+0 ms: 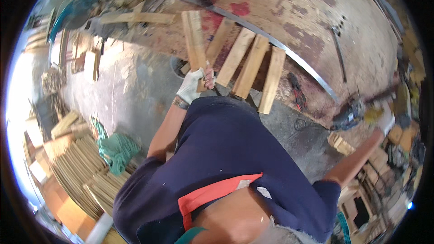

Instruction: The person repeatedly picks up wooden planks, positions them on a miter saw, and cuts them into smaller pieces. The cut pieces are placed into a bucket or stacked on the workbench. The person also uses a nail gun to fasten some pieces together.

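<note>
The left hand (pixel 192 83), in a pale glove, is gripping the lower end of the leftmost board (pixel 193 36), at the near edge of the worktable (pixel 370 40). The right hand (pixel 385 121) is lying near a power tool (pixel 350 115) toward the right end; blur is hiding whether it is holding anything. Four other boards (pixel 251 65) are fanning out beside it, several overhanging that edge; the laying-out is looking mostly done, the gripped board remaining to settle. The boards are showing flat, straight-sided, grainy wood; a smooth metal strip (pixel 289 54) is crossing the scuffed, red-stained top
</note>
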Motion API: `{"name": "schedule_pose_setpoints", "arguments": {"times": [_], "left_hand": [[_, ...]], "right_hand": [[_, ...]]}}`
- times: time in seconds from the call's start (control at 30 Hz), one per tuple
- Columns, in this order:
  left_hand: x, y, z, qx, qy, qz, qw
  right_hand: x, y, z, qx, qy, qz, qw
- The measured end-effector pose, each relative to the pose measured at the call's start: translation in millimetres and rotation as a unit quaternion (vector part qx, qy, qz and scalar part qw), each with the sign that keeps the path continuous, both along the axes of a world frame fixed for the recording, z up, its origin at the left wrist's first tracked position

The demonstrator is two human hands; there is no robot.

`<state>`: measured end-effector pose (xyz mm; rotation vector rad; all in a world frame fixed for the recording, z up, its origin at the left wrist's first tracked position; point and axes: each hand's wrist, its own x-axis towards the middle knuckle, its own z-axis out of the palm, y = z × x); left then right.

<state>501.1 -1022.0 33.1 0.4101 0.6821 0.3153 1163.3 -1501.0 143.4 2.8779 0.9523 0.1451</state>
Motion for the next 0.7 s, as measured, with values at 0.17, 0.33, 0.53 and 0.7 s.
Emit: {"name": "schedule_pose_setpoints", "arguments": {"times": [0.17,0.33,0.53,0.7], "left_hand": [[-17.5,28.9,-12.1,-0.024,-0.016,-0.044,0.999],[-47.7,70.0,-30.8,0.193,0.299,-0.184,0.916],[-81.6,93.8,-71.5,0.498,0.5,-0.29,0.646],[-97.2,94.3,-107.6,0.47,0.46,-0.295,0.693]], "right_hand": [[-87.2,-15.4,81.4,0.065,-0.199,0.035,0.977],[-256.6,89.2,126.4,0.395,-0.068,0.062,0.914],[-407.4,190.1,97.9,0.415,0.244,-0.028,0.876],[-474.5,275.4,60.1,0.249,0.304,0.007,0.92]]}}
